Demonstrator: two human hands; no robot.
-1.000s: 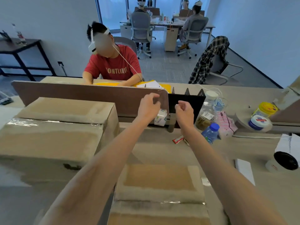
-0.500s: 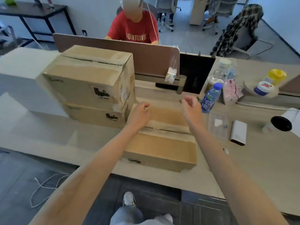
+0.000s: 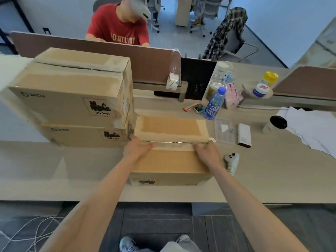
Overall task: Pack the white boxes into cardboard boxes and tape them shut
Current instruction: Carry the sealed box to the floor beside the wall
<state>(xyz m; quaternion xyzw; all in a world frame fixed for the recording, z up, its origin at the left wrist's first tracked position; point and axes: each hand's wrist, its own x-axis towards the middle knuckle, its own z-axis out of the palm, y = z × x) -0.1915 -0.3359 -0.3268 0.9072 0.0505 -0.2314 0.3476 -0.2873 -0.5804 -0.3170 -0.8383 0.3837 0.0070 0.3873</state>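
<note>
A closed cardboard box (image 3: pixel 171 159) lies on the desk in front of me, a strip of clear tape along its centre seam. My left hand (image 3: pixel 136 149) rests flat on the seam's left end. My right hand (image 3: pixel 206 151) rests flat on the seam's right end. Neither hand holds anything. Two taped cardboard boxes (image 3: pixel 72 91) are stacked to the left. A tape roll (image 3: pixel 172 81) hangs at the end of the brown desk divider (image 3: pixel 101 51). No white boxes are visible.
Right of the box lie a clear plastic case (image 3: pixel 224 130), a white power bank (image 3: pixel 244 135), a white controller (image 3: pixel 231 160), a blue bottle (image 3: pixel 215 103), a black-lidded cup (image 3: pixel 275 124) and jars. A person in a red shirt (image 3: pixel 118 30) sits behind the divider.
My hands left the tape roll at the divider, came down, and now rest on the box's taped seam. My view tilted downward toward the desk.
</note>
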